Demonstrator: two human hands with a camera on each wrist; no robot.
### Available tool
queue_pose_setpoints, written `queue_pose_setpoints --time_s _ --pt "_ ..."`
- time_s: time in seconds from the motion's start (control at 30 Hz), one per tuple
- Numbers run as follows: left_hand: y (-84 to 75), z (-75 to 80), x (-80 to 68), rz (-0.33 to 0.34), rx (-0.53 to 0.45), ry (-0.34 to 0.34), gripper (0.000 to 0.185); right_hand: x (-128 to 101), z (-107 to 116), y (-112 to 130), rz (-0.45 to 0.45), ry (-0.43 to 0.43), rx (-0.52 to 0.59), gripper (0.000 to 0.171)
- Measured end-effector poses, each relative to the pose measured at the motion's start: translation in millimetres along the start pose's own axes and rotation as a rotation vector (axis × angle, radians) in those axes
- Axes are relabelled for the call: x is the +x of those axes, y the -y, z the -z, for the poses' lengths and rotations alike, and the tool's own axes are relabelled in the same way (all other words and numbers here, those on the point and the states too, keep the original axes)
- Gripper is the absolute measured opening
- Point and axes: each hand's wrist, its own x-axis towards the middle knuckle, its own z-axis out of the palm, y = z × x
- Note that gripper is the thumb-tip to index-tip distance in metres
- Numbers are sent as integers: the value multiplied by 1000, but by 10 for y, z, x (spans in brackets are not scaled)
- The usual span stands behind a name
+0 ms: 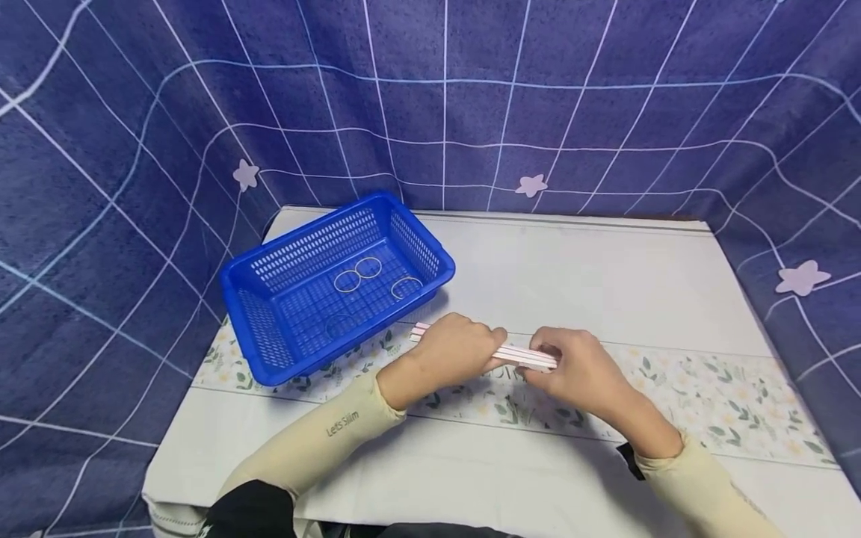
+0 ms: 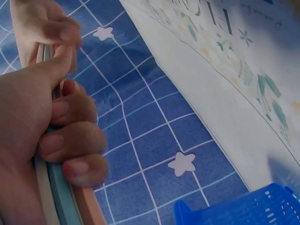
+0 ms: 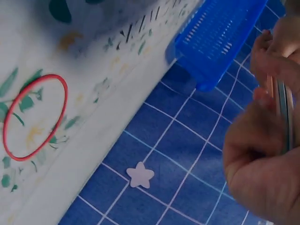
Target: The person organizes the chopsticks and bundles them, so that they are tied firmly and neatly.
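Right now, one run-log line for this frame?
left hand: grips stick bundle | right hand: grips same bundle | blue basket: rubber bands inside | red band: loose on tablecloth

head: looks forward and down from above the table (image 1: 605,284), mid-range, both hands, blue basket (image 1: 336,288) and backdrop in frame; left wrist: very close beside left hand (image 2: 42,136), facing along table edge toward basket corner; right wrist: very close, facing the basket; shared: basket, table edge, starred backdrop
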Motion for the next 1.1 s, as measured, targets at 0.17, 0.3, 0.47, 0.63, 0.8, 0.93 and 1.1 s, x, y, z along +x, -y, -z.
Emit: queue_pose_setpoints --time_s 0.17,0.3,0.47,0.63,0.8,0.93,1.1 --pt "96 -13 -119 59 -46 19 42 -77 246 -184 -33 92 172 63" --pt "182 -21 -252 140 -75 27 47 -178 432 -456 -146 183 36 38" --pt "200 -13 -336 136 -122 -12 54 -251 326 -723 -312 262 -193 17" --pt "162 -2 -320 98 -143 -37 53 -307 191 -842 -387 199 -246 9" --pt "161 -13 -298 117 -122 -39 53 -302 202 -848 -362 239 -261 12" --pt "171 -32 -289 115 -123 -48 52 -267 240 -709 -361 155 -137 15" --pt "178 -65 -291 121 -126 -55 53 -197 297 -375 -304 -3 27 10"
